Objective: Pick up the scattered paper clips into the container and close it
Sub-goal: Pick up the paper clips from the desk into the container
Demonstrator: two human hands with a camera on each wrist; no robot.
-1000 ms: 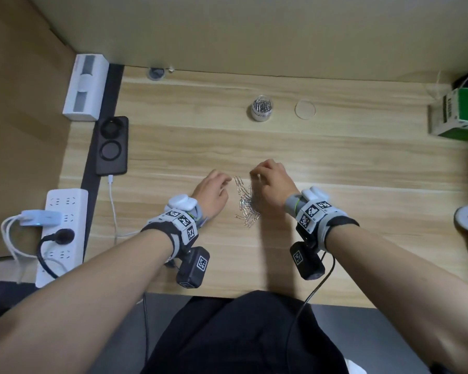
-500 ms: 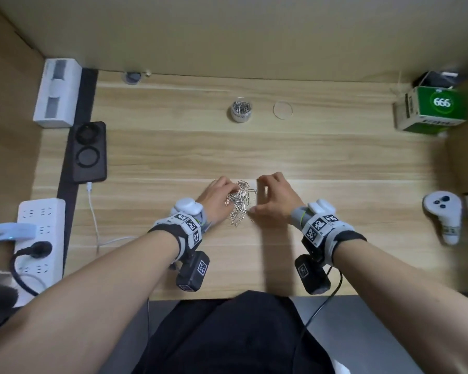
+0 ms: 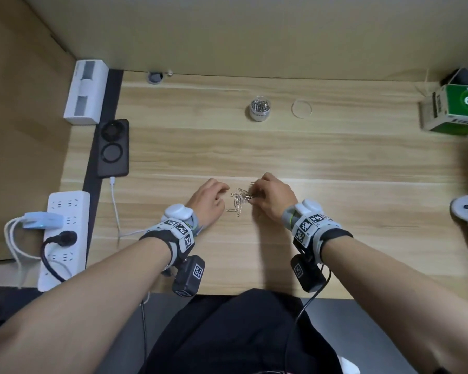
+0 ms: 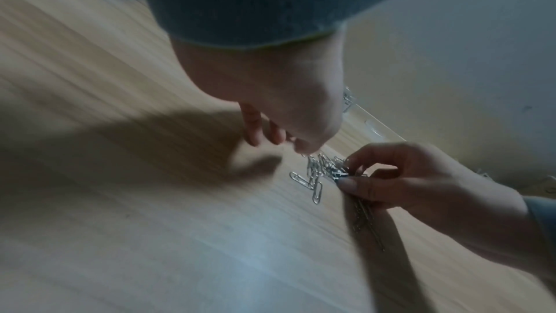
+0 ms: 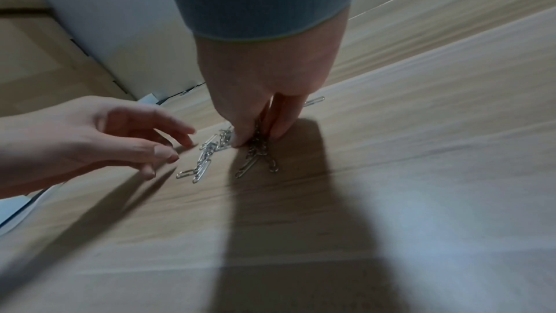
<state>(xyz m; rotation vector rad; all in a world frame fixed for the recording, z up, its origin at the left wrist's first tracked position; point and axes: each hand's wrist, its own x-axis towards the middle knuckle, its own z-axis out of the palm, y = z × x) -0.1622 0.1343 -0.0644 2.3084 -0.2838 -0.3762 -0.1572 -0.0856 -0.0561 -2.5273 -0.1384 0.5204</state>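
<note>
Silvery wire paper clips (image 3: 238,202), bunched between both hands.

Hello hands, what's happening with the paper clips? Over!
Right hand pinching paper clips; left hand open beside them. Container open, lid beside it. Path clear.

Light: even and bright in the head view, dim at both wrists.
Shadows: long, dark, toward lower frame.
Blur: wrist-view edges smeared.

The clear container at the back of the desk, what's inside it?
The container holds a heap of silver paper clips, seen through its open top. Its lid lies beside it. The bottom is covered by clips.
</note>
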